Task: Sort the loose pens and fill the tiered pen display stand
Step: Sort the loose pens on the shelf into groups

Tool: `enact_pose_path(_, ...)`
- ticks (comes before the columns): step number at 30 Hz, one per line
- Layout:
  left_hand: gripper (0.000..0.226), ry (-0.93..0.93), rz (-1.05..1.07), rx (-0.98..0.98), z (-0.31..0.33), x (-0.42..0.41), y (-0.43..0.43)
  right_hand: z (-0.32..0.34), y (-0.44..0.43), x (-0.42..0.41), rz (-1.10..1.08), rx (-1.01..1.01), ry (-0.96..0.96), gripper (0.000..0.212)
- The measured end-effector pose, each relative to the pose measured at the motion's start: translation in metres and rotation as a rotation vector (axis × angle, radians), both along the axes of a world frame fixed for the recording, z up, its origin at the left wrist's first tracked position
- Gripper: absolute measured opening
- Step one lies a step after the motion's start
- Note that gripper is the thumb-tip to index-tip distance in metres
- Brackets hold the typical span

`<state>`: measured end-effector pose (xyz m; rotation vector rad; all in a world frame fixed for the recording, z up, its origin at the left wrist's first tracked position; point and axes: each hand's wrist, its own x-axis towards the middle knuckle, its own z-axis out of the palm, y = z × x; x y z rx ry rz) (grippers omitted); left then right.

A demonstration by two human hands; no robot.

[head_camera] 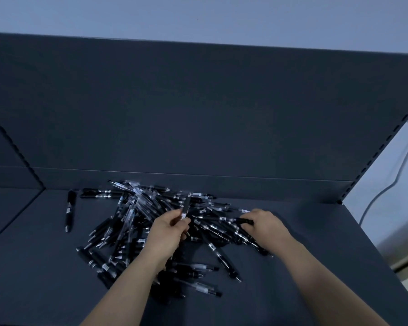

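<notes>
1. We see a pile of pens spread over the dark shelf in the lower middle of the frame.
2. The left hand, at centre, pinches an upright pen between thumb and fingers, just above the pile.
3. The right hand, right of centre, rests on the pile, its fingers curled round a dark pen lying there.
4. A single pen lies apart at the left of the frame.

Dim, bluish light; wide-angle bending at edges; slight motion blur throughout.
</notes>
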<state>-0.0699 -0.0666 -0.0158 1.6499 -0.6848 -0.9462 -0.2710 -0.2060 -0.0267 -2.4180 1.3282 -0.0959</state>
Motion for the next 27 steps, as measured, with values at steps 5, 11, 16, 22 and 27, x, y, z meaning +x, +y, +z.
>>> enact_pose_path(5,0.021,-0.014,0.012,-0.055,-0.002,0.004,0.004,-0.003,0.002,-0.002,0.014,0.099,-0.004,0.020)
enact_pose_path(11,0.021,-0.089,-0.004,-0.076,0.000,0.002,0.006,-0.002,0.007,-0.004,-0.018,0.173,-0.076,0.021)
enact_pose_path(16,0.010,-0.175,-0.047,-0.050,-0.004,0.002,0.008,-0.004,0.019,0.000,-0.040,0.183,-0.040,0.011)
enact_pose_path(22,0.010,-0.488,-0.174,-0.128,0.008,0.003,0.004,0.023,0.017,-0.006,0.029,0.140,-0.047,0.016)
enact_pose_path(27,0.015,-0.517,-0.503,0.026,0.012,-0.002,-0.006,0.037,0.019,0.000,0.006,0.338,-0.306,0.018)
